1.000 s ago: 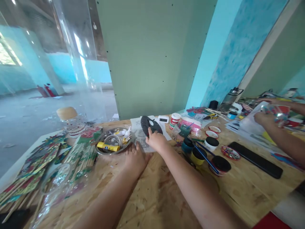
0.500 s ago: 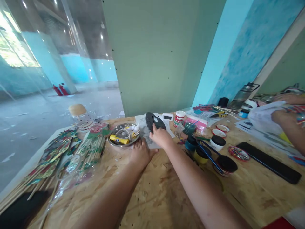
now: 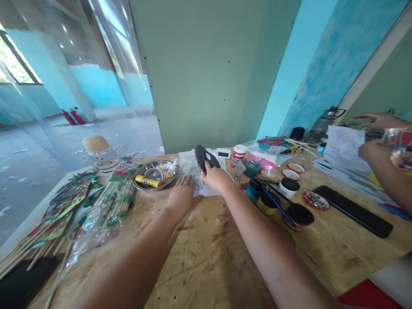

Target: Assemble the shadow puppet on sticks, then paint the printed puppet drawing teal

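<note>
My right hand (image 3: 215,176) grips a dark grey device with an oval opening (image 3: 202,157), which is tilted up over a printed sheet of paper (image 3: 188,159). Flat on the lower left edge of that sheet rests my left hand (image 3: 182,195), its fingers spread and holding nothing. Just left of it is a round metal tray (image 3: 138,185) with a yellow glue stick (image 3: 148,180) and a roll of tape inside. A small white device with a display (image 3: 223,153) lies behind the paper.
Paint jars (image 3: 289,187) with brushes, a bead lid (image 3: 316,200) and a long black case (image 3: 352,210) lie to the right. Sticks with green decorations (image 3: 119,197) cover the left. Another person's hands hold a paper (image 3: 344,143) and a clear bag at far right.
The view has shifted slightly. My left hand has moved a little left, off the tray's edge. At far right, the other person has lifted a sheet of paper.
</note>
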Tool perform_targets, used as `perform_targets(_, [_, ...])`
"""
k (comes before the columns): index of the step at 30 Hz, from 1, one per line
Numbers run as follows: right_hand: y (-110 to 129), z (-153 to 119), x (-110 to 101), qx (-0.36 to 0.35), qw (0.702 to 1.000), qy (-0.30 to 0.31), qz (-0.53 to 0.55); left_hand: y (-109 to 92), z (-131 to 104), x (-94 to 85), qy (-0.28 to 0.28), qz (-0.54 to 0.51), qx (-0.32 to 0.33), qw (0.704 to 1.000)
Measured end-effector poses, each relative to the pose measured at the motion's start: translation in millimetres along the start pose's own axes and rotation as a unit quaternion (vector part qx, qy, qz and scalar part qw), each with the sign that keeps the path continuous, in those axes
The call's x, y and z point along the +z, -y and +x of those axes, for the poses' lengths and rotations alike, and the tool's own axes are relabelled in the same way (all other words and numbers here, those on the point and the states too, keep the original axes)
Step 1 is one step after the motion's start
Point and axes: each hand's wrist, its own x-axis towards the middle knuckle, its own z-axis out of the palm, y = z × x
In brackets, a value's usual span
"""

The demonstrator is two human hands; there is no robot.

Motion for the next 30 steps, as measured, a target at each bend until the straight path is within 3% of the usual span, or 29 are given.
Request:
perform_targets(3, [-2, 1, -3, 0.014, 1.000, 0.003, 0.011, -27, 12, -2.9, 0.028, 0.002, 0.054, 0.998])
perform_targets(8, [-5, 4, -4, 0.036, 0.999, 0.015, 0.024, -47, 32, -0.2, 0.086, 0.043, 0.030, 0.995])
perform_targets(17, [-12, 5, -7, 0.054, 0.998, -0.012, 0.031, -46, 33, 8.1, 0.064, 0.075, 0.038, 0.994])
perform_targets(25, [-2, 6, 4, 0.037, 0.999, -0.025, -0.005, -35, 31, -4.4, 0.088, 0.057, 0.054, 0.993])
perform_targets(30, [-3, 2, 4, 0.024, 0.999, -0.024, -0.015, -33, 30, -2.3, 0.091, 0.044, 0.043, 0.994])
